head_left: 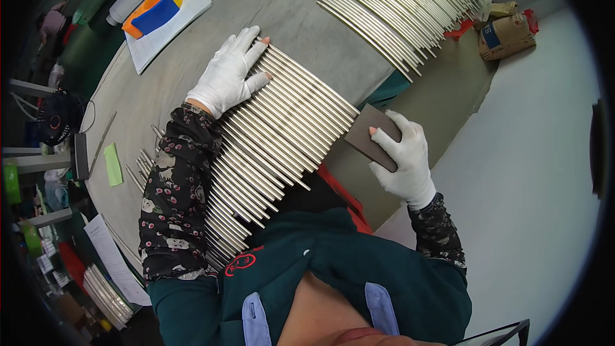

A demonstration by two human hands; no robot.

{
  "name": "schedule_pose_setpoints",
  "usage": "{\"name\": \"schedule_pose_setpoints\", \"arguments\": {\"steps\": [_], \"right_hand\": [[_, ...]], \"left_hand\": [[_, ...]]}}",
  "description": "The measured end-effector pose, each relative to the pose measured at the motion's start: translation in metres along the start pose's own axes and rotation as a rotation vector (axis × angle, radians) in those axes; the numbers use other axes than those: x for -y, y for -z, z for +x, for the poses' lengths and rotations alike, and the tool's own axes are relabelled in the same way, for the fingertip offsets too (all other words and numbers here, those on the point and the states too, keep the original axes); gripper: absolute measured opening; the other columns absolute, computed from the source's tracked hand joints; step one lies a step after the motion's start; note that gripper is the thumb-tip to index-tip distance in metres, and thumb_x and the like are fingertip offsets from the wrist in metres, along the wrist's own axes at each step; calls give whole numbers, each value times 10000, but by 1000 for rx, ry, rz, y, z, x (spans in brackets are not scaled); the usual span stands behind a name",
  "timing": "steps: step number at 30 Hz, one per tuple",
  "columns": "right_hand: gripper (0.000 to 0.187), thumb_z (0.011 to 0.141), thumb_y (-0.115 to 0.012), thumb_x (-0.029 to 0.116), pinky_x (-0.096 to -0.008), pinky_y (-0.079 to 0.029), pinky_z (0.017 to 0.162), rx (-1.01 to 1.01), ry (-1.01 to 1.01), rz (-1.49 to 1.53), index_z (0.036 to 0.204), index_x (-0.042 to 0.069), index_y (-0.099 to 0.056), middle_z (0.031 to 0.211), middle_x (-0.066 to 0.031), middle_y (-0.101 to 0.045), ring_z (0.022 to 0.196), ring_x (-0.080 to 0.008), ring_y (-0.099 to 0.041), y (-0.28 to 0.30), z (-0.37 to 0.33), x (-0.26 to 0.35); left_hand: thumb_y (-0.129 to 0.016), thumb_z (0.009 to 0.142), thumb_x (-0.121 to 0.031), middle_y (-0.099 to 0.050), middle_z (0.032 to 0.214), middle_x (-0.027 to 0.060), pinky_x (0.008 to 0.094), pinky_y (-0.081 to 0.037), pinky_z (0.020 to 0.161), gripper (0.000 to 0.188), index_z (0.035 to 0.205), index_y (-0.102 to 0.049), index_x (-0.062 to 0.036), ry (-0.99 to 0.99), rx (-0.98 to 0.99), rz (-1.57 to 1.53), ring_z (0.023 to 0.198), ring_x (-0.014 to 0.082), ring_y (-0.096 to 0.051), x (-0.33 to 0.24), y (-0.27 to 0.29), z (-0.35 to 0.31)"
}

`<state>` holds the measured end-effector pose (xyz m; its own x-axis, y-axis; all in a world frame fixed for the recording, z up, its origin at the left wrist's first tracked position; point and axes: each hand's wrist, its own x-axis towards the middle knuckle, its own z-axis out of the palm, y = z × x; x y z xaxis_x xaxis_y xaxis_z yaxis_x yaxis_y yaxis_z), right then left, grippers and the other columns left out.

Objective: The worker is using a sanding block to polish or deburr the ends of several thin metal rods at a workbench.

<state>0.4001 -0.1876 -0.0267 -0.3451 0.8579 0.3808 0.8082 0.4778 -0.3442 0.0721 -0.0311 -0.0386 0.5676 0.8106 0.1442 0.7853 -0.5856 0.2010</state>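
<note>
Silvery metal rods [291, 115] lie side by side on the grey counter [291, 33], and the person's left hand [225, 78], in a white glove, rests over their far ends, its fingers extended and its thumb set apart, so this grip is wide and seems only to steady the row. The right hand [410, 160] has its grip closed on a dark brown block [362, 134], which sits between thumb and fingers and reaches out to the left of them, at the near ends of the outermost rods; whether it touches them, one cannot tell. The step in hand appears to be the levelling of these ends. The next move probably calls for the block to press evenly along the uneven ends, left of the right grip, while the left hand prevents sliding.
</note>
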Motion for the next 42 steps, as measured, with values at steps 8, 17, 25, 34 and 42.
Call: {"name": "schedule_pose_setpoints", "arguments": {"steps": [8,17,25,34,42], "right_hand": [[604,573,-767,104,-442,-438,901,34,-38,-29,1156,167,-622,1287,-183,-487,1050,-364,-510,5,-6,-8],[597,591,-752,91,-440,-436,911,-83,-81,-69,1169,139,-614,1284,-182,-486,1061,-358,-506,9,-3,-15],[597,580,-759,93,-441,-442,897,-39,-100,-69,1158,146,-617,1285,-178,-488,1049,-356,-509,11,-2,-13],[606,572,-770,106,-443,-445,880,-51,-83,-29,1157,157,-617,1283,-176,-489,1025,-349,-514,-2,7,-10],[602,590,-756,86,-437,-444,893,-73,-82,-78,1171,154,-611,1274,-176,-495,1035,-347,-510,9,3,-16]], "left_hand": [[-572,894,-421,-313,1518,164,535,-176,1164,645,1424,-404,-94,-180,27,50,1399,393,-283,-33,6,-5],[-486,917,-494,-350,1490,178,551,-203,1140,650,1429,-402,-101,-213,-1,123,1394,387,-292,-38,-10,18],[-483,926,-482,-329,1511,146,536,-206,1145,629,1438,-399,-127,-167,43,214,1403,352,-288,-45,-14,47],[-503,925,-460,-324,1517,135,533,-195,1151,625,1449,-391,-139,-141,50,209,1410,335,-286,-44,-18,52],[-517,935,-416,-342,1509,129,522,-221,1146,579,1429,-419,-130,-145,20,200,1399,316,-312,-48,-16,59]]}}
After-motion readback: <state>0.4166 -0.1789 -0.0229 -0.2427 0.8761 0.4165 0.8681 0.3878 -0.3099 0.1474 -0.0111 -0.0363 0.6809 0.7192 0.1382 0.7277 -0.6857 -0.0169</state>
